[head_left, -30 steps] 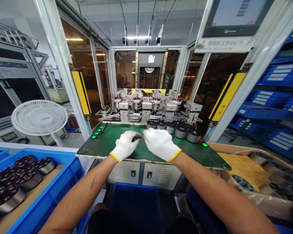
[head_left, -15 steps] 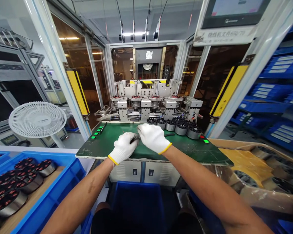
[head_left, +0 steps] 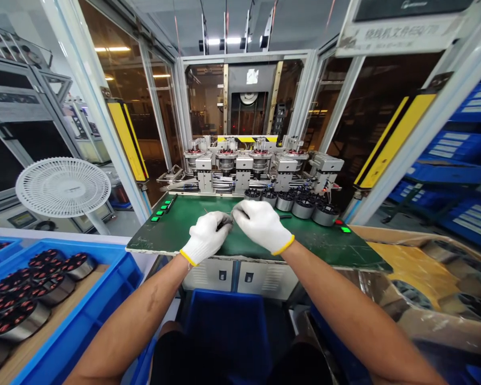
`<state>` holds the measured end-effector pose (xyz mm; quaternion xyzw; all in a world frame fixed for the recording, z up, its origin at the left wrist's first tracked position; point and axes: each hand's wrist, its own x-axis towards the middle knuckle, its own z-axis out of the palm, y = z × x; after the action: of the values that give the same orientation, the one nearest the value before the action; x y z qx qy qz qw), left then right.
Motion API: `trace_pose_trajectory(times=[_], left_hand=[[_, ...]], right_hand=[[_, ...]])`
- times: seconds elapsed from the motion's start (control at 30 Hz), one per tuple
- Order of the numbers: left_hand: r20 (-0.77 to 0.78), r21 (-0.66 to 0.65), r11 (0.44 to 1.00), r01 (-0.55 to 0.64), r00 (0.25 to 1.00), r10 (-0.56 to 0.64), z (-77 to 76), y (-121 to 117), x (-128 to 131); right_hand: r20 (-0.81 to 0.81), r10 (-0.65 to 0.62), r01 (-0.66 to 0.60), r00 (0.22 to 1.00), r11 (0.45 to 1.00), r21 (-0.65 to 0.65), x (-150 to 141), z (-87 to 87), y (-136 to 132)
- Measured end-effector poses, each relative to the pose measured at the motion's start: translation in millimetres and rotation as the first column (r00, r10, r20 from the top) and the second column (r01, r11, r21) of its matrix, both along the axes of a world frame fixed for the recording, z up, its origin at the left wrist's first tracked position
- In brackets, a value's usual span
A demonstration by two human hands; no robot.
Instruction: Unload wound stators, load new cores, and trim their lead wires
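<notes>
Both my hands wear white knit gloves with yellow cuffs and hover close together above a green workbench mat (head_left: 248, 246). My left hand (head_left: 206, 237) pinches a small dark tool (head_left: 225, 223), though its shape is partly hidden by the fingers. The fingertips of my right hand (head_left: 262, 225) come to the tool's other side, and I cannot tell whether they grip anything. A row of dark wound stators (head_left: 303, 207) stands on the mat beyond my right hand, apart from it.
A blue crate (head_left: 86, 299) at left holds copper-wound stators on a wooden board. A cardboard box (head_left: 409, 246) with yellow paper and metal cores is at right. A winding machine (head_left: 244, 171) stands behind the bench between yellow light curtains. A blue bin sits below.
My right hand has drawn slightly rightward from my left, leaving a small gap at the fingertips. The whole view has shifted a little as my head moved.
</notes>
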<state>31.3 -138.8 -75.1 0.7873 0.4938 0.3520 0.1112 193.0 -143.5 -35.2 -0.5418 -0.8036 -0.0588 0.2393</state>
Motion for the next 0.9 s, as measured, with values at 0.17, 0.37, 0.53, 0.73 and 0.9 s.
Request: trace_pose_trajectory(times=[0.17,0.37,0.53,0.73,0.9], left_hand=[[0.030,0.019,1.000,-0.012,0.999,0.012,0.4,-5,3],[-0.006,0.053,0.999,-0.007,1.000,0.007,-3.6,-2,4],[-0.012,0.107,0.994,-0.037,0.999,0.038,-9.1,-2,9],[-0.136,0.187,0.982,0.026,0.991,0.000,10.5,-9,-21],[-0.488,0.132,0.964,0.231,0.861,-0.140,24.4,-1,-66]], right_hand=[[0.017,-0.124,0.125,0.992,0.975,-0.184,-1,-20.9,12],[-0.363,0.079,-0.273,0.928,0.808,-0.522,7,-19.9,-12],[-0.921,-0.287,-0.418,0.264,0.826,-0.378,16,-18.4,17],[-0.930,-0.239,-0.303,0.278,0.897,-0.321,28,-40.7,29],[-0.821,-0.277,-0.040,0.498,0.939,-0.341,26,-56.6,-3]])
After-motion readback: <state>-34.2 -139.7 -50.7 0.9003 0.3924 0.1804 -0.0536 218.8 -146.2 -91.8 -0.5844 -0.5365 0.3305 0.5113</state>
